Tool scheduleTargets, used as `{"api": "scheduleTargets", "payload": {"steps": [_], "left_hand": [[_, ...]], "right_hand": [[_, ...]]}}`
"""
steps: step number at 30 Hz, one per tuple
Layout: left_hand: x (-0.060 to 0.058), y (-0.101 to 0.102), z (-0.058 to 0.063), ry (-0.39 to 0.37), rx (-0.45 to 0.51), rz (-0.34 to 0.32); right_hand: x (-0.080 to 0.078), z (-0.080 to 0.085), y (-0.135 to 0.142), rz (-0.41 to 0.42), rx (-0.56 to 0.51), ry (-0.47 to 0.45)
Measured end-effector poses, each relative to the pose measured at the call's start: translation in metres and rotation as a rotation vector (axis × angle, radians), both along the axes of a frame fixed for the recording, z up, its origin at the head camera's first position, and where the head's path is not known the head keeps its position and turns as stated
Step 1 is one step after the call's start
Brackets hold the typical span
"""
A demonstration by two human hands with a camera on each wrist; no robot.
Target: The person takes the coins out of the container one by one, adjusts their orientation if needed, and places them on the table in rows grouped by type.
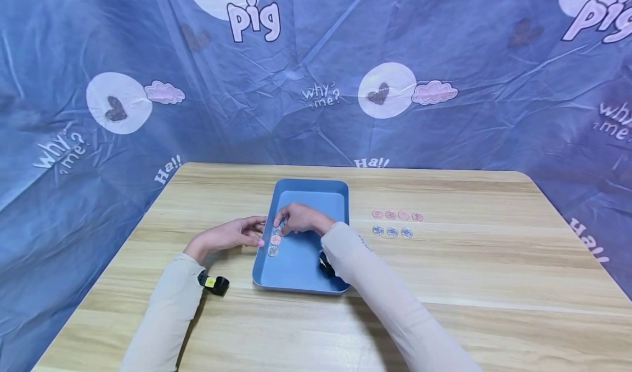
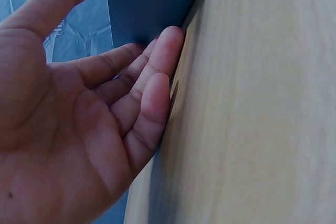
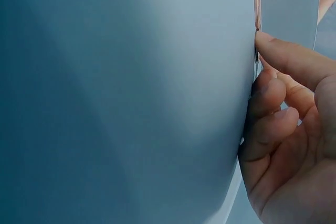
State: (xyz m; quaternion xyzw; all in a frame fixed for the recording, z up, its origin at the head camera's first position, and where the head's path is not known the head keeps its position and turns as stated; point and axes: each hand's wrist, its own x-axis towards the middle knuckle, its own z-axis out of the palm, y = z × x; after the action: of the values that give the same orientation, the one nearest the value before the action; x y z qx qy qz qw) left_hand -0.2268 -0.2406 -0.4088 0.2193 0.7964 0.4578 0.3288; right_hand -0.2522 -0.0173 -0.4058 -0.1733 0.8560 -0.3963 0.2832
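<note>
A blue rectangular tray [image 1: 301, 291] lies on the wooden table. Inside it, along the left wall, a silver coin [image 1: 273, 251] and a copper-coloured coin [image 1: 275, 240] form a short column. At the top of that column is another silver coin [image 1: 277, 231], partly hidden by my right hand [image 1: 298, 218], whose thumb and fingertips pinch it at the tray floor. The right wrist view shows the thumb [image 3: 283, 53] right at the coin's edge. My left hand [image 1: 232, 234] rests at the tray's outer left wall, fingers [image 2: 163, 51] relaxed against the blue side, palm holding nothing.
To the right of the tray lie two rows of coins: several copper-coloured coins [image 1: 390, 215] behind, and three silver coins [image 1: 392, 232] in front. A blue printed cloth [image 1: 321, 130] hangs behind the table [image 1: 469, 268]. Each wrist wears a small black camera [image 1: 219, 286].
</note>
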Motion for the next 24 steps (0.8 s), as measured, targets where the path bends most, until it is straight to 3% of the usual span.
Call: {"api": "scheduleTargets", "payload": {"steps": [24], "left_hand": [[0.0019,-0.0001,0.0031,-0.018,0.007,0.005]], "right_hand": [[0.0029,0.005,-0.0013,0.025,0.082,0.039]]}}
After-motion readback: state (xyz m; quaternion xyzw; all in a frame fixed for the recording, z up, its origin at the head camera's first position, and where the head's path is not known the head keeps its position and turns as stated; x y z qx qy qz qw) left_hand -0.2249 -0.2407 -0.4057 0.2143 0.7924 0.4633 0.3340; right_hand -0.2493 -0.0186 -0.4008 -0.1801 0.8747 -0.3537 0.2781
